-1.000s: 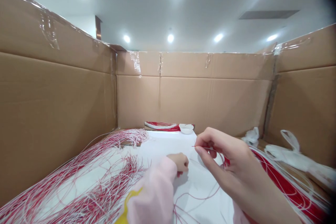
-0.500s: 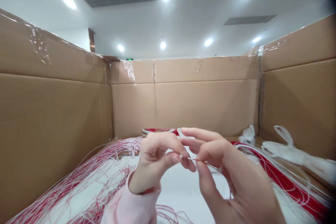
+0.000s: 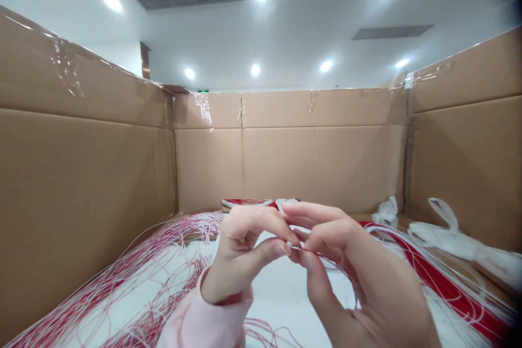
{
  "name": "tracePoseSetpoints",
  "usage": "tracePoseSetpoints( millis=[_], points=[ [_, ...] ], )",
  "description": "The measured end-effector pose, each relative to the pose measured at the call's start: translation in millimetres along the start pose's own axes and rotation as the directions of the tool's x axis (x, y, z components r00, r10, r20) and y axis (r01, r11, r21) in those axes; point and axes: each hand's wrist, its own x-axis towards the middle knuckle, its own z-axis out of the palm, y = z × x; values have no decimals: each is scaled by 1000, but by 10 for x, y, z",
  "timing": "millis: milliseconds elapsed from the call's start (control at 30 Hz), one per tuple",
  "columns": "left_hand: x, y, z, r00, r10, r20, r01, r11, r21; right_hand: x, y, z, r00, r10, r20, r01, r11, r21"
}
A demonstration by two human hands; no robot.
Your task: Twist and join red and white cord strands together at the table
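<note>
A thin red and white string [image 3: 300,249] is up in the air, right between the two hands. The left hand [image 3: 233,255] has its thumb and first finger pressed close together on a tiny white bit [image 3: 289,244], which is too small for me to tell what it is. The right hand [image 3: 367,266] is pinching the string with its thumb and first finger, and its other fingers reach over to the left hand's fingertips. The string goes to the white bit, but I can't tell if it goes inside

Under both hands is a flat white sheet [image 3: 281,296]. Below the gap between the hands, a few loose red and white strings [image 3: 261,331] lie on it. A soft pale pink sleeve [image 3: 204,318] is around the left wrist

To the left of the left hand is a big messy pile of long red and white strings [image 3: 101,277]. To the right of the right hand is a long red bundle with white strings [image 3: 434,277], and past it are two crumpled white plastic bags [image 3: 460,242]. Just behind the fingers, a small white dish [image 3: 286,203] peeks out, partly hidden. Farther back stands a tall brown cardboard wall [image 3: 285,163]
</note>
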Motion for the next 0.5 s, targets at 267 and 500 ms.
tracePoseSetpoints(
  millis=[267,500],
  points=[
    [9,12,-14,999,-6,35,6,1000,2,14,-2,1,1000,-1,-8,1,1000,-20],
    [24,-2,-14,997,58,58,-57,998,-22,13,26,-12,999,-46,-4,46,999,-21]
  ],
)
